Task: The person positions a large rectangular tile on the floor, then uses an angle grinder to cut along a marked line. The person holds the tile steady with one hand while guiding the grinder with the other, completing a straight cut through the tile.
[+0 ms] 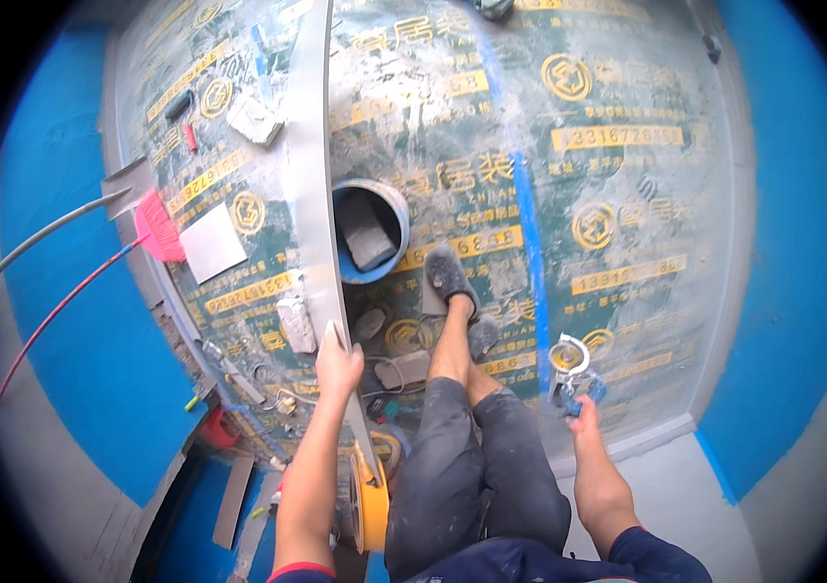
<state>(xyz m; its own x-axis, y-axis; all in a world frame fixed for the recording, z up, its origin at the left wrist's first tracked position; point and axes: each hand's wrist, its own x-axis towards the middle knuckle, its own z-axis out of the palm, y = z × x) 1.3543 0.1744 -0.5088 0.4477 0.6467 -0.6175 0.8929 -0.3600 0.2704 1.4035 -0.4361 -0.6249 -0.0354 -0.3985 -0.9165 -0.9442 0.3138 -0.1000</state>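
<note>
My left hand is closed around the edge of a long grey straight board, which stretches from beside my legs to the far edge of the view. On the right, my right hand is wrapped around the handle of a small blue angle grinder, held out over the covered floor. Its round disc sits inside a pale guard. Just right of the board stands a blue bucket with a grey block in it. My slippered feet rest beyond the bucket's near right side.
A pink broom, a grey shovel and a white tile lie at left. Broken blocks and cords lie near the board. Close to my left leg is a yellow round object. Blue-lower walls border the room.
</note>
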